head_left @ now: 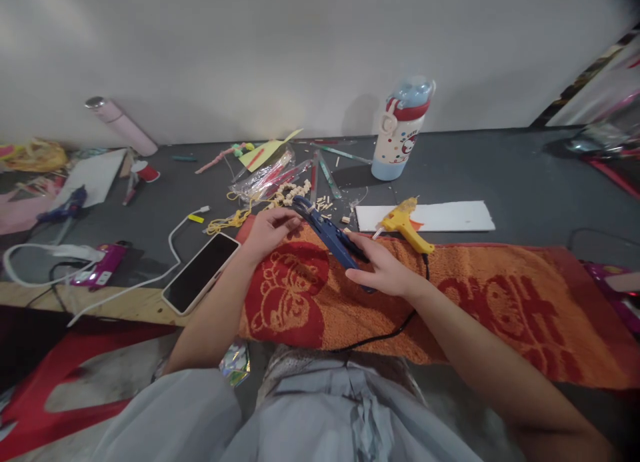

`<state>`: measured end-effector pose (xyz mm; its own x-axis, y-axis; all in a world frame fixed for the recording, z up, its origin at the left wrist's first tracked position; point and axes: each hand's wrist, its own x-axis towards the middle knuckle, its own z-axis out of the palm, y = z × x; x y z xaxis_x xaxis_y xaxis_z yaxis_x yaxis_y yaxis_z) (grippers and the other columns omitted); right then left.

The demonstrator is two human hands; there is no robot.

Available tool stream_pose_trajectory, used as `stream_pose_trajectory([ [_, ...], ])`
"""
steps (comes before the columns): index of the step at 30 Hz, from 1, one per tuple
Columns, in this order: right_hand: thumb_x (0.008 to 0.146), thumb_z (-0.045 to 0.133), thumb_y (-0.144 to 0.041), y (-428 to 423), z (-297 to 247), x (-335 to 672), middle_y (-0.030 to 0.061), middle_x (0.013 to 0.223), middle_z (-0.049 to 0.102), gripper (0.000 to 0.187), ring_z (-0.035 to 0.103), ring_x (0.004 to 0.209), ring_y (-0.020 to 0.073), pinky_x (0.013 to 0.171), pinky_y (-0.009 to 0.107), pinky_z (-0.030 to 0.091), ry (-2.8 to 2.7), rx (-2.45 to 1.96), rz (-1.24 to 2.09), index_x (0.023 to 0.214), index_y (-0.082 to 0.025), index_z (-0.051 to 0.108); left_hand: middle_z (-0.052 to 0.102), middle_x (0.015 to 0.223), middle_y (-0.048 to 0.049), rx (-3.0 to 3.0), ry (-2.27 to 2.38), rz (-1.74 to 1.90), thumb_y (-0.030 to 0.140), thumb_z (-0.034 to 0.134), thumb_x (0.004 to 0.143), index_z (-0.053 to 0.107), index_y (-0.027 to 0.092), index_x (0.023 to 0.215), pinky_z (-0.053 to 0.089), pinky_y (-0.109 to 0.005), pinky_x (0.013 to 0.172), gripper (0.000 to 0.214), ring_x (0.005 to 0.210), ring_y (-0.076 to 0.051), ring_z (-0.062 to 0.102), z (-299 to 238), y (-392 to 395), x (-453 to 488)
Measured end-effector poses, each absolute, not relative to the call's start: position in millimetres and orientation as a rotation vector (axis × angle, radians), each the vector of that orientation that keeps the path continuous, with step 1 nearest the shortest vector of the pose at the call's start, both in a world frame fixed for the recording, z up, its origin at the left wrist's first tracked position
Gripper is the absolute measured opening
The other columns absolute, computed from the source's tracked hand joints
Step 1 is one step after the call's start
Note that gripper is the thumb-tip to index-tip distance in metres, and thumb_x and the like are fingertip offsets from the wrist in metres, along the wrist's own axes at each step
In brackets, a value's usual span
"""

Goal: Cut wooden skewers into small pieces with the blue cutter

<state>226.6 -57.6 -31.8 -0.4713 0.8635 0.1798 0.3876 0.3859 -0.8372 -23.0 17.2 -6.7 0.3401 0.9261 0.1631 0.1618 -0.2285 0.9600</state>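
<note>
My right hand (383, 265) is closed round the lower end of a long blue plier-like tool (327, 234), which slants up and to the left over the orange towel (370, 319). Its exact kind cannot be made out. Close to the tool's upper end, my left hand (274, 230) has its thumb and fingers drawn together in a pinch; whatever lies between them is too small or hidden to name. Pale beads or bits (287, 194) and short cut pieces (325, 203) lie just beyond the tool's tip. A yellow glue gun (406, 225) rests right of my right hand.
A white strip of board (457, 217) lies under the glue gun. Behind it stands a cartoon bottle (400, 132). To my left are a phone (203, 272), a white cable (174, 245), a purple power strip (103, 265) and a blue glue gun (65, 205). A pink flask (123, 125) leans at the wall.
</note>
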Motion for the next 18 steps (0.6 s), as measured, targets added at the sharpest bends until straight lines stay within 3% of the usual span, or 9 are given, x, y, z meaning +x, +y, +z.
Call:
stream_pose_trajectory([
  [6, 0.076, 0.058, -0.059, -57, -41, 227, 0.0169, 0.136, 0.049, 0.074, 0.046, 0.125, 0.034, 0.103, 0.05, 0.036, -1.883, -1.04, 1.252, 0.134, -0.015, 0.043, 0.066, 0.1, -0.0103, 1.589, 0.828, 0.981, 0.045, 0.071, 0.071, 0.065, 0.016, 0.103, 0.055, -0.029, 0.067, 0.044, 0.081, -0.017, 0.062, -4, 18, -22],
  [18, 0.078, 0.06, -0.056, -57, -35, 224, 0.0148, 0.14, 0.046, 0.074, 0.045, 0.127, 0.0285, 0.107, 0.046, 0.032, -1.803, -0.932, 1.454, 0.137, -0.015, 0.04, 0.067, 0.091, -0.009, 1.581, 0.843, 0.959, 0.047, 0.071, 0.07, 0.064, 0.014, 0.101, 0.054, -0.025, 0.062, 0.046, 0.078, -0.016, 0.062, -6, 20, -23],
])
